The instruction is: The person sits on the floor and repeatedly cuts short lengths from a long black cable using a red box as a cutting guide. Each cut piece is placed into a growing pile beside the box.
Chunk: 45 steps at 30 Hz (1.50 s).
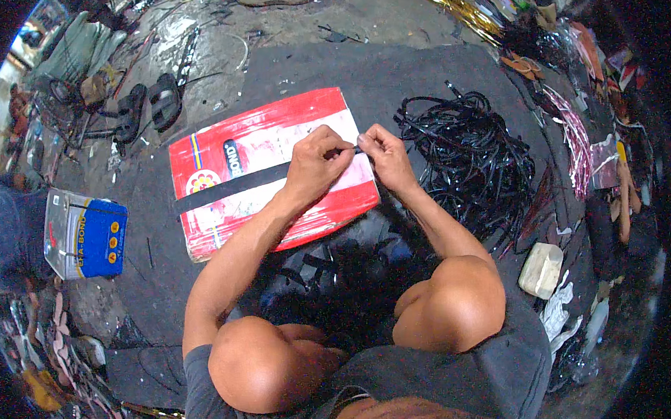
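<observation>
In front of my knees lies a flat red and white printed panel, slightly tilted to the left. A black strap runs across its width. My left hand rests over the panel's right part, with thumb and finger pinched on the strap near its right end. Just past the panel's right edge, my right hand pinches the same end, its fingertips close to the left ones. The fingers partly hide that strap end. A tangled heap of shiny black strips lies right of my right hand.
A dark mat lies beneath the panel. A blue and silver tin stands at the left, with black sandals farther back. Near my right knee sits a whitish block. Pink shiny strips and scraps line the right side.
</observation>
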Available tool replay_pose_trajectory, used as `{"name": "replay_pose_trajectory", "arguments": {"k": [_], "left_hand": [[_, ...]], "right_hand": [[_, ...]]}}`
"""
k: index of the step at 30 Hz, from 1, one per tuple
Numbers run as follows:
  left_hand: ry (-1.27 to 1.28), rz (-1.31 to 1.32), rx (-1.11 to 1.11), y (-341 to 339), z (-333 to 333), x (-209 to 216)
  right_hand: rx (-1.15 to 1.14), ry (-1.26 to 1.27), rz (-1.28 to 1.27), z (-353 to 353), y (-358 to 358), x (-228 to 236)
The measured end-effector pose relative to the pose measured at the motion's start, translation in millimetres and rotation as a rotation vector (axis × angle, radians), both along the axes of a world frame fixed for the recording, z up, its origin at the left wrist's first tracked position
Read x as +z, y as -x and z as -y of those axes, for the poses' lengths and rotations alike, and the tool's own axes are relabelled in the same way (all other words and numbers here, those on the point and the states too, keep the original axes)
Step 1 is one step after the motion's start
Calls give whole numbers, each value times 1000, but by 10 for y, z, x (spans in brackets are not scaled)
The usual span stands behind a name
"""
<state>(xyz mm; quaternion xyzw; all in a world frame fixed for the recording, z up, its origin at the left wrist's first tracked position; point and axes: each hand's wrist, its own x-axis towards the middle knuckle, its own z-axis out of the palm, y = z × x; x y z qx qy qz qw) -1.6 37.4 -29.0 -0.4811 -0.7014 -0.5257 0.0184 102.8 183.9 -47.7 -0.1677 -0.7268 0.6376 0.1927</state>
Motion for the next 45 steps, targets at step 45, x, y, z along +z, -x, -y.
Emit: {"name": "replay_pose_trajectory", "arguments": {"k": [45], "left_hand": [[-37,48,-22,-49,-21,-20]], "right_hand": [[-187,-475,64,-337,210,-563]]}}
